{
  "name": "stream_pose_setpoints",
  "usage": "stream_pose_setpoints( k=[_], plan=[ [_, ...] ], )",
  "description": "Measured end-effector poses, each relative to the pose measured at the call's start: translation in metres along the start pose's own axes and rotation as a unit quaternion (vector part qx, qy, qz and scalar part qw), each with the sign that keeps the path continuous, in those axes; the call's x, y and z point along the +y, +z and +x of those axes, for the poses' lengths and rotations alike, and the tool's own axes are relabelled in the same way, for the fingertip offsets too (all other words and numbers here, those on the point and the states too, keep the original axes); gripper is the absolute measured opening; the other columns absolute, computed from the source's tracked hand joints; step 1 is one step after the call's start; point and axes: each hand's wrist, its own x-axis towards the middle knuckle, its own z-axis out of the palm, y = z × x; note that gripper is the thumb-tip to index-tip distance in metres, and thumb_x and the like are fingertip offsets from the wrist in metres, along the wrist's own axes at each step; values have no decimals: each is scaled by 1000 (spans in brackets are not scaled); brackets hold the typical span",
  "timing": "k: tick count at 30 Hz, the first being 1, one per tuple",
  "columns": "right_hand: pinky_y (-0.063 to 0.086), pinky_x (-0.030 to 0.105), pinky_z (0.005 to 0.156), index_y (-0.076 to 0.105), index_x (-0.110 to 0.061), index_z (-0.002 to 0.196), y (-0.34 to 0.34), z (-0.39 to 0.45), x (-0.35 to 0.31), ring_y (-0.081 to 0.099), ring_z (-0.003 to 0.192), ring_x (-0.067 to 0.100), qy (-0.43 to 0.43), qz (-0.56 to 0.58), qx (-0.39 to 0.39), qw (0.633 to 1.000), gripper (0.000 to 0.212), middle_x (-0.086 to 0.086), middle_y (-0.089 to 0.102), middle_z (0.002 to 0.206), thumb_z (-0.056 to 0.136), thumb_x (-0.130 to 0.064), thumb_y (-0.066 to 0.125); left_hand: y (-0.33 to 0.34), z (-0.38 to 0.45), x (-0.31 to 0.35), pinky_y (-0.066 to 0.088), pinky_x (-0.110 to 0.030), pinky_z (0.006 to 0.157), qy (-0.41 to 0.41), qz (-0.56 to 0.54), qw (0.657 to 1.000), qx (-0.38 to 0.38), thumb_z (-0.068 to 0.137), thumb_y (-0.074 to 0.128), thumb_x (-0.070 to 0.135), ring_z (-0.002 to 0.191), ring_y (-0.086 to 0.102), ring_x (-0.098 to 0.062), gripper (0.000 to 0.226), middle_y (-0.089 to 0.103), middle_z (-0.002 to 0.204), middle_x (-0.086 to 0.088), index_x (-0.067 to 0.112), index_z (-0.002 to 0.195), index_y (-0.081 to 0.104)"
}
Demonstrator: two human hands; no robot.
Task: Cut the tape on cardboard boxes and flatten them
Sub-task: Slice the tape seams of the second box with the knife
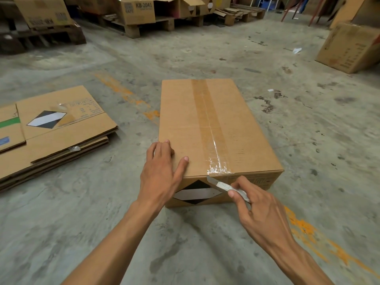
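Box [213, 128]: sitting closed on the floor [205, 243], mid-frame, its near end facing the person.
Tape [207, 120]: running lengthwise along the box's top seam; crinkling and catching light at the near top edge.
Label [195, 193]: black-and-white diamond showing on the box's near end face.
Left hand [162, 171]: lying flat on the box's near left top corner; fingers straight and held together, reaching toward the left edge; thumb spreading out along the near edge.
Right hand [257, 206]: pinching the cutter between thumb and curled fingers, just off the box's near end face.
Cutter [228, 188]: white body slanting up and left from the right hand; blade tip touching the near top edge, right below the crinkled tape end.
Flat stack [51, 134]: flattened cartons lying on the floor, left of the box, apart from it.
Pallets [131, 27]: standing along the far side, carrying open cartons.
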Motion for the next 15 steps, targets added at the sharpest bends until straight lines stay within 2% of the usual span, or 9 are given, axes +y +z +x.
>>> stream_pose_setpoints(
  k=[4,7,11,13,15],
  plan=[
    [41,34,50,40,-30,83,2,4,-9,49,57,9,8,-12,3,1000,17,-8,52,63,94,-41,46,1,0,1,51,-40,81,-6,-6,1000,3,92,41,58,128,33,-14,41,45,121,6,19,106,42],
    [40,35,53,37,-29,85,9,4,-20,56,64,22,30,-10,6,999,18,-8,54,66,92,-41,48,1,0,0,52,-40,78,-3,0,1000,9,92,37,62,126,35,-14,42,44,120,7,21,104,40],
    [43,37,53,36,-27,89,24,1,-29,62,68,31,49,3,32,998,18,-5,61,72,93,-41,46,0,-1,1,52,-37,78,15,13,1000,13,95,35,60,129,33,-15,45,46,124,8,26,123,43],
    [43,36,52,37,-25,91,30,5,-30,61,64,32,44,7,43,998,18,-6,57,67,94,-41,46,0,-1,2,52,-37,80,24,32,999,6,96,31,61,132,31,-17,48,45,130,8,32,133,41],
    [44,36,52,38,-24,92,30,6,-29,59,59,28,47,12,41,998,18,-9,51,62,94,-40,46,-1,-1,-1,54,-39,82,23,57,998,1,96,25,63,134,30,-16,48,43,135,7,39,135,41]
  ],
)
